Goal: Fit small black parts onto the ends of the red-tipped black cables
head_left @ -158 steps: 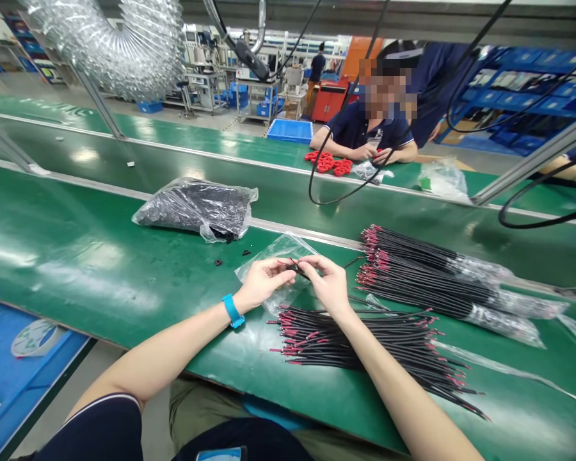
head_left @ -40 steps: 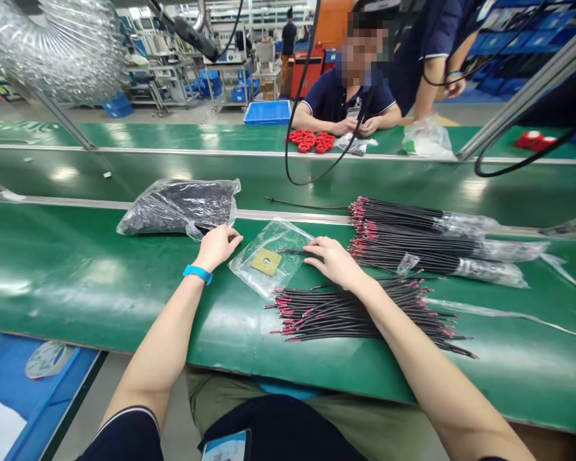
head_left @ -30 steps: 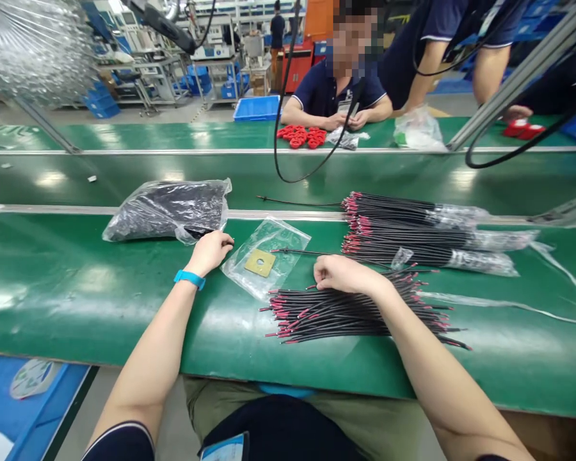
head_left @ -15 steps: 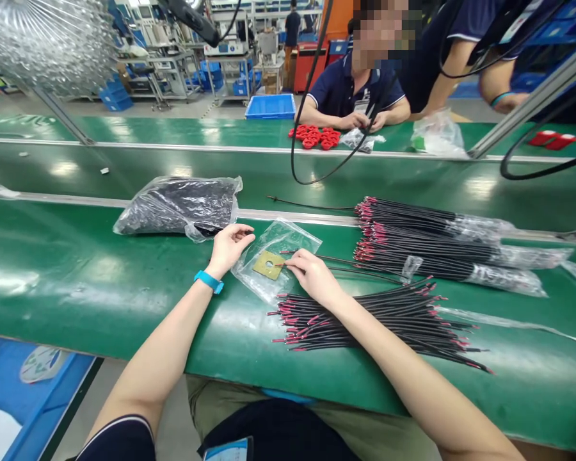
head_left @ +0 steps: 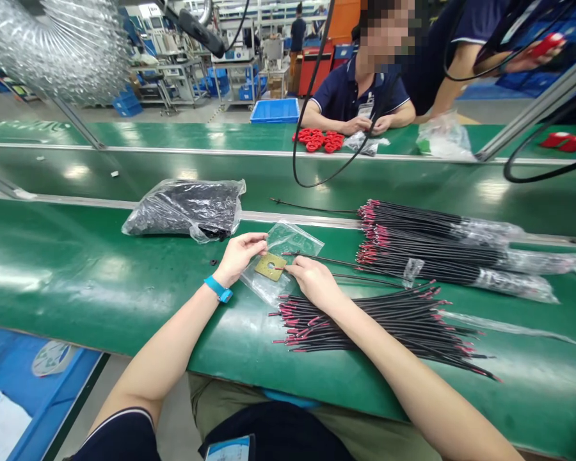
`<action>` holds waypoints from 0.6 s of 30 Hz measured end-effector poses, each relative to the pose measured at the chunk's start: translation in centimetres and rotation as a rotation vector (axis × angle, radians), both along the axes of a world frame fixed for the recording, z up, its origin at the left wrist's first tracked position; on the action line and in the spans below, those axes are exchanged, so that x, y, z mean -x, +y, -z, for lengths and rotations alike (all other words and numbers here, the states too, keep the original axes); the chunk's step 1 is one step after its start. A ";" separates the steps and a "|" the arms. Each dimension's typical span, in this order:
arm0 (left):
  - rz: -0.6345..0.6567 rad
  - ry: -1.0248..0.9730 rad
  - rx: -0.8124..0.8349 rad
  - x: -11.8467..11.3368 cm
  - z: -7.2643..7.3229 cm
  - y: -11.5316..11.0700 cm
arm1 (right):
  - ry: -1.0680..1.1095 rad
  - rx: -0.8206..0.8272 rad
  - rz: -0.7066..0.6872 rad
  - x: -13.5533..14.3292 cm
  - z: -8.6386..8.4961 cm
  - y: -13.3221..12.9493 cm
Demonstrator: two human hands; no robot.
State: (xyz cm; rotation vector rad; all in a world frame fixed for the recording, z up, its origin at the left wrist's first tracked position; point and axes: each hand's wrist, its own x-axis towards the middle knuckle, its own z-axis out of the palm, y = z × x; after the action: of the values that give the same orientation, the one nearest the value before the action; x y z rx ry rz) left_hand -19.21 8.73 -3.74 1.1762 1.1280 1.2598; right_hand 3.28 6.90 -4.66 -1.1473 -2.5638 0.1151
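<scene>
My right hand [head_left: 313,280] pinches a black cable by its red end, just right of a small yellowish square plate [head_left: 265,273] with a round hole. The plate lies on a clear zip bag [head_left: 295,239]. Over the bag's left side is my left hand [head_left: 240,256], thumb and fingers pressed together; whatever they hold, if anything, is hidden. A loose bundle of black cables [head_left: 365,323] with red ends lies under my right forearm. Left of my left hand, a tiny black piece [head_left: 214,262] rests on the green table [head_left: 100,282].
A clear bag of black parts [head_left: 185,208] lies behind my left hand. Several wrapped cable bundles [head_left: 427,246] are at the right. Across the bench are red parts [head_left: 318,139], a blue tray [head_left: 274,111] and two people. A black cable loop hangs in front.
My left hand has moved right, closer to the plate and my right hand. The tiny black piece now shows on the table. A standing person's hand has come up with a red object.
</scene>
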 end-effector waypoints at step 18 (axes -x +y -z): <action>0.085 -0.109 0.075 -0.9 -0.3 -0.7 | 0.414 -0.088 0.108 -0.5 -0.6 -0.6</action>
State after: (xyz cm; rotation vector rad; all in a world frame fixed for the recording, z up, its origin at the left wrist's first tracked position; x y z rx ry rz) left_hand -18.36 8.03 -3.42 1.0755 1.0256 1.1920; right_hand 3.82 6.26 -4.09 -1.0946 -2.1203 0.1900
